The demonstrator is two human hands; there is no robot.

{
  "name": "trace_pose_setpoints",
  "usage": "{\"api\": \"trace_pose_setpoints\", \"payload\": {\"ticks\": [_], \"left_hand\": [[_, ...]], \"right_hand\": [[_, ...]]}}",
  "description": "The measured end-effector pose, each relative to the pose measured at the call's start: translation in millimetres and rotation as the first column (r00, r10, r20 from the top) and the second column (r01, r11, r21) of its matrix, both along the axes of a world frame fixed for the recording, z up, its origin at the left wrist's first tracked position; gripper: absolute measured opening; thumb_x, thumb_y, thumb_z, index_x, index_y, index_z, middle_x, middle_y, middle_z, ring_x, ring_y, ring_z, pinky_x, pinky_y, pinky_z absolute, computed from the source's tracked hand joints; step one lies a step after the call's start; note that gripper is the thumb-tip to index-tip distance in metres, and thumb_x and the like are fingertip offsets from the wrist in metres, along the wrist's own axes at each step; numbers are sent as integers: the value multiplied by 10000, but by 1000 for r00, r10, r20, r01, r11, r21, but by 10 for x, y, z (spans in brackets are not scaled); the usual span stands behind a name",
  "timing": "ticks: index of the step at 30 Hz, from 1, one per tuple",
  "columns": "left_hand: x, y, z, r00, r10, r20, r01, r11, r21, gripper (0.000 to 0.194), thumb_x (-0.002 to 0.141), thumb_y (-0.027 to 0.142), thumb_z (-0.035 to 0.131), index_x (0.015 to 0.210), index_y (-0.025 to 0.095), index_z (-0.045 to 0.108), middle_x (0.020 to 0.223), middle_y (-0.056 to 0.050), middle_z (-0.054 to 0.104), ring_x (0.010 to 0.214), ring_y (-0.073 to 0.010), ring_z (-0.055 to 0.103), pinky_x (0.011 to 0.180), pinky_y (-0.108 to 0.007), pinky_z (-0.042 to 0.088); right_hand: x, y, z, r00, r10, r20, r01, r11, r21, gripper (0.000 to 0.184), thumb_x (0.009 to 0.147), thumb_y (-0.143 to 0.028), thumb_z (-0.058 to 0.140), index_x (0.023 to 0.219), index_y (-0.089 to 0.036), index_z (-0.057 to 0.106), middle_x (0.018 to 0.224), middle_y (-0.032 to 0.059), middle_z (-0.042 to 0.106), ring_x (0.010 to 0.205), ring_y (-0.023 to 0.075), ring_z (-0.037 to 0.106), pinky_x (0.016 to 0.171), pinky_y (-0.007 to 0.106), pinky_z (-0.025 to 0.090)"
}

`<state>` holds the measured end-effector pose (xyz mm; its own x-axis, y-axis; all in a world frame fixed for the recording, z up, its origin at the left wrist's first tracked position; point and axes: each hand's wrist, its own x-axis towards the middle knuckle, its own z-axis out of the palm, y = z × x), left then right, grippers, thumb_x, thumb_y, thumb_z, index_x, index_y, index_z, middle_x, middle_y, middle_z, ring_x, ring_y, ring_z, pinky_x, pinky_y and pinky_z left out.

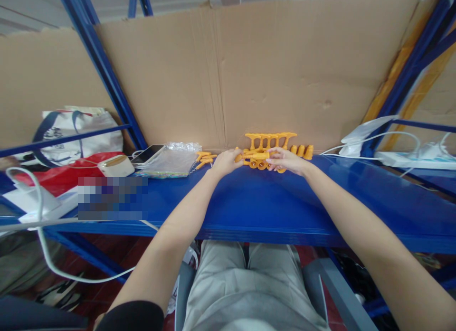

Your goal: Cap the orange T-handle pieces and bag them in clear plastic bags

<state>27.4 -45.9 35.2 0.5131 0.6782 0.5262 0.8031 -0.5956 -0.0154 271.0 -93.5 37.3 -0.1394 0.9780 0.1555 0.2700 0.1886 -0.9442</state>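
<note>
Above the blue shelf top point(267, 203), an orange plastic piece with a rod-like shape point(254, 156) lies level between my two hands. My left hand point(226, 163) is closed round its left end. The fingers of my right hand point(287, 160) pinch its right end. Just below and behind the piece are several round, hollow orange parts point(261, 165), partly covered by my right hand. A row of orange handle-shaped parts point(270, 140) stands against the cardboard. Several small orange cylinders point(307, 152) stand to the right of my right hand, and loose orange pieces point(204, 159) lie left of my left hand.
A clear plastic bag point(174, 161) and a phone point(147, 154) lie to the left, near a red bag point(71, 172) and a white tote bag point(78, 131). White cables and power strips point(416, 160) sit at both sides. Cardboard point(285, 74) closes off the back.
</note>
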Motion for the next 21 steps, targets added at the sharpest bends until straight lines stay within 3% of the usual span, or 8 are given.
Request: {"api": "trace_pose_setpoints", "payload": {"ticks": [4, 9, 15, 19, 21], "left_hand": [[5, -6, 0, 999, -19, 40, 19, 1000, 0, 279, 853, 242, 571, 1108, 180, 666, 1000, -91, 727, 924, -226, 677, 773, -288, 482], [15, -13, 0, 997, -49, 61, 50, 999, -5, 260, 869, 287, 602, 1087, 163, 668, 979, -100, 726, 907, -229, 676, 774, -293, 473], [16, -6, -11, 997, -27, 66, 26, 1000, 16, 261, 915, 360, 569, 1067, 174, 672, 952, -88, 728, 873, -213, 676, 737, -275, 467], [14, -4, -15, 998, -19, 64, 18, 1000, 23, 256, 917, 366, 571, 1063, 181, 669, 964, -83, 729, 881, -211, 675, 733, -269, 462], [11, -2, -16, 997, -25, 66, 23, 999, 23, 255, 915, 367, 578, 1064, 181, 669, 966, -84, 728, 885, -211, 674, 732, -268, 460]], "right_hand": [[-3, 46, -28, 1000, 8, -2, -8, 1000, 27, 147, 893, -304, 669, 891, -191, 576, 797, 43, 723, 537, 103, 615, 517, 221, 500], [-67, 41, -16, 1000, -29, -3, 29, 1000, -11, 348, 947, -464, 559, 735, -188, 546, 698, 74, 718, 487, 119, 603, 481, 230, 472], [-86, 27, -10, 999, -47, 0, 47, 999, -21, 331, 972, -448, 517, 782, -181, 563, 773, 85, 740, 487, 111, 614, 465, 220, 466], [-62, 28, -25, 999, -34, 1, 34, 999, 28, 149, 929, -308, 614, 1009, -186, 583, 852, 57, 749, 531, 109, 631, 505, 220, 498], [-56, 26, -36, 1000, -12, 10, 11, 999, 52, 266, 869, -225, 684, 1103, -200, 559, 845, 28, 744, 538, 105, 632, 524, 222, 509]]}}
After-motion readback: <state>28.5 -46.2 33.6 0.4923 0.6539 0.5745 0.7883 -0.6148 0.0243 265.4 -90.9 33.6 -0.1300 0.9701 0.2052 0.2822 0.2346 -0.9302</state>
